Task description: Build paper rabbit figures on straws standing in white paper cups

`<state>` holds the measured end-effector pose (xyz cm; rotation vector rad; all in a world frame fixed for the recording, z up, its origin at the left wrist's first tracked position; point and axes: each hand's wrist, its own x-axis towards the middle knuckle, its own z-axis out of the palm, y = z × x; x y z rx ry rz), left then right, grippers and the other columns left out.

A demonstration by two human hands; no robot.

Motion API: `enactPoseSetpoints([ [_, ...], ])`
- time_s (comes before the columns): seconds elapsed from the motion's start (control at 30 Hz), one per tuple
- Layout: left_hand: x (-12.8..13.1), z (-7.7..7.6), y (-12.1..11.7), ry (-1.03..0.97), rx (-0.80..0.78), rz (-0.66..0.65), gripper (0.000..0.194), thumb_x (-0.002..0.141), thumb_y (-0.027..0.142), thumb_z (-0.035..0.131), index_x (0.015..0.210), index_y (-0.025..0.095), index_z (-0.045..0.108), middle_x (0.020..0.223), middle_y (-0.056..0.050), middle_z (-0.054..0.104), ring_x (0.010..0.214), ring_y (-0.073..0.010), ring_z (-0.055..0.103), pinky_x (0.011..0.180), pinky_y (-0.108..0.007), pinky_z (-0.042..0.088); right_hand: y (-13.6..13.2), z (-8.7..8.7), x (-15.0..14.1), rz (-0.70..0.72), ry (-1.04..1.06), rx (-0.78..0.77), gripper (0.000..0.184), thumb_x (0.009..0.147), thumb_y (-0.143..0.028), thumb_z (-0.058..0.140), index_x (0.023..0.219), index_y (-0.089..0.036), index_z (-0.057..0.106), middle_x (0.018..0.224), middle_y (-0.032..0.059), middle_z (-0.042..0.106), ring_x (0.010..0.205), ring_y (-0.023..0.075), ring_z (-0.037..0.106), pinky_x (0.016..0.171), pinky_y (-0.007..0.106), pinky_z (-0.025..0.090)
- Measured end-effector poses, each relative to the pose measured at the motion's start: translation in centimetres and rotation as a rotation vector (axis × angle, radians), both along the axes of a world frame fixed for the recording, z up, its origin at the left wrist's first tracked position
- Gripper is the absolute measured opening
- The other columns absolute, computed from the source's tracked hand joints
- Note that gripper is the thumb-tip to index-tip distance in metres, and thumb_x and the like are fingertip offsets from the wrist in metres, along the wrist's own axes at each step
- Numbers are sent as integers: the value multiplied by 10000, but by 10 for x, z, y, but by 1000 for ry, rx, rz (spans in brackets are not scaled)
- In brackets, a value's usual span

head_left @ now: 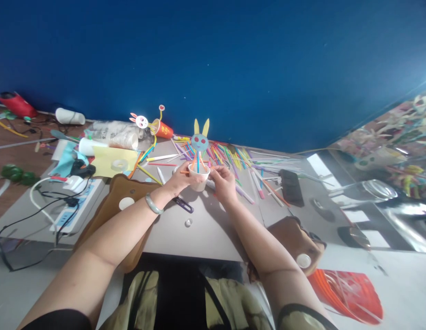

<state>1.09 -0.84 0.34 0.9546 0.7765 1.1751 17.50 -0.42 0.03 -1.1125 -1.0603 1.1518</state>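
Note:
A white paper cup (pixel 199 183) stands upright between my hands at the middle of the desk. My left hand (pixel 180 179), with a pale bangle at its wrist, is closed around the cup's left side. Several orange and blue sticks (pixel 198 162) rise out of the cup. They carry a blue paper rabbit head (pixel 200 142) with yellow ears and red eyes. An orange stick pokes sideways near my left fingers. My right hand (pixel 224 182) is at the cup's right rim, thumb and fingers pinched together. What they pinch is too small to make out.
Coloured sticks (pixel 233 158) lie strewn behind the cup. An orange cup (pixel 162 129) with a white rabbit head lies near the blue wall. To the left are stacked paper cups (pixel 125 141) and a power strip (pixel 77 206); to the right, a black phone (pixel 291 188).

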Motion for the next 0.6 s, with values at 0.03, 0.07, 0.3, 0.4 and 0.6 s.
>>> enactPoseSetpoints([
  [0.03, 1, 0, -1, -11, 19, 3, 652, 504, 326, 988, 1054, 175, 671, 1006, -49, 751, 936, -217, 698, 879, -367, 528, -2, 1, 0, -3, -16, 15, 306, 721, -450, 831, 780, -220, 638, 683, -27, 612, 631, 133, 578, 692, 305, 515],
  [0.07, 3, 1, -2, -20, 43, 15, 666, 483, 312, 997, 1047, 184, 667, 1010, -44, 748, 944, -220, 698, 887, -373, 532, -3, 2, -1, -4, -32, 30, 307, 727, -449, 834, 778, -220, 636, 683, -24, 617, 635, 136, 583, 694, 308, 518],
  [0.3, 0, 3, -4, 107, 111, 88, 556, 590, 396, 950, 1029, 166, 698, 981, -58, 752, 878, -193, 683, 834, -339, 546, -6, 3, -2, -3, -80, 87, 369, 729, -518, 850, 772, -220, 635, 689, -14, 659, 641, 146, 619, 688, 308, 545],
  [0.4, -2, 9, -4, 130, 133, 69, 539, 615, 442, 935, 1014, 150, 722, 1001, -84, 763, 898, -208, 689, 833, -341, 543, -3, 0, -1, 5, -58, 103, 343, 731, -487, 847, 768, -212, 645, 666, -21, 654, 618, 139, 623, 674, 300, 542],
  [0.6, -3, 19, -5, 89, 122, 72, 480, 651, 470, 920, 966, 149, 752, 954, -82, 775, 832, -201, 695, 806, -339, 542, 1, -4, 1, 14, -65, 82, 343, 719, -491, 843, 763, -218, 640, 655, -23, 651, 614, 144, 637, 678, 307, 553],
])
